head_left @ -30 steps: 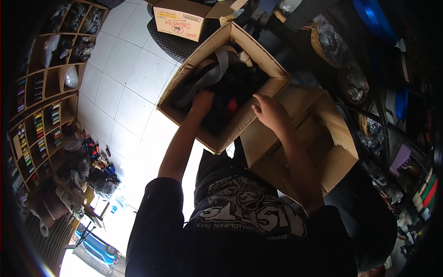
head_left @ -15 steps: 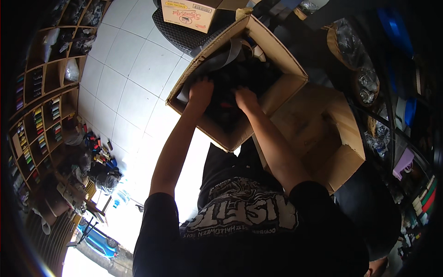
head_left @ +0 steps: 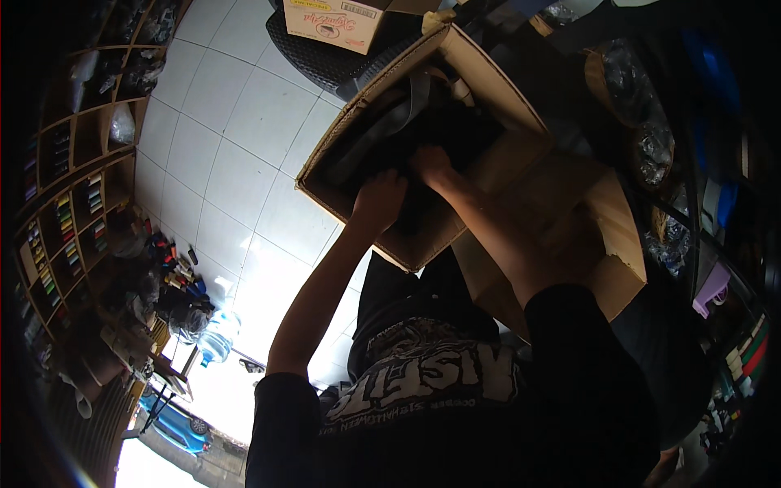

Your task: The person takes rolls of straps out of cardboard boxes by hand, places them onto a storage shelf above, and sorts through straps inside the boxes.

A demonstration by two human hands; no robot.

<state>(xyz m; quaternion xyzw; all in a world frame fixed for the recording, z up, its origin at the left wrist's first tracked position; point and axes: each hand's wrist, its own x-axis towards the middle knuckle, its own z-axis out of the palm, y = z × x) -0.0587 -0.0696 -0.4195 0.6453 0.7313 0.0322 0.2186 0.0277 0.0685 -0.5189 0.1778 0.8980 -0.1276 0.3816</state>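
An open cardboard box (head_left: 496, 85) stands tilted in front of me, and both my forearms reach down into it. Black, soft-looking material (head_left: 464, 130) fills its bottom, too dark to name. My left hand (head_left: 381, 199) is near the box's closest corner, fingers curled into the black material. Just beyond it and to the right, my right hand (head_left: 431, 164) is closed, its fingertips lost in the dark. Whatever either hand grips is hidden. A grey strap (head_left: 419, 96) runs along the left inside of the box, beside a pale strip (head_left: 462, 91) at the far corner.
A second open cardboard box (head_left: 622, 281) stands close on the right. Beyond the first box, a black woven seat (head_left: 301, 61) bears a printed carton (head_left: 332, 26). Shelves with thread spools (head_left: 69, 220) line the left; a large water bottle (head_left: 218, 335) lies on the floor.
My left hand has moved right and nearer to me, now close to the right hand. My right hand has shifted slightly farther in. The grey strap and black material have shifted.
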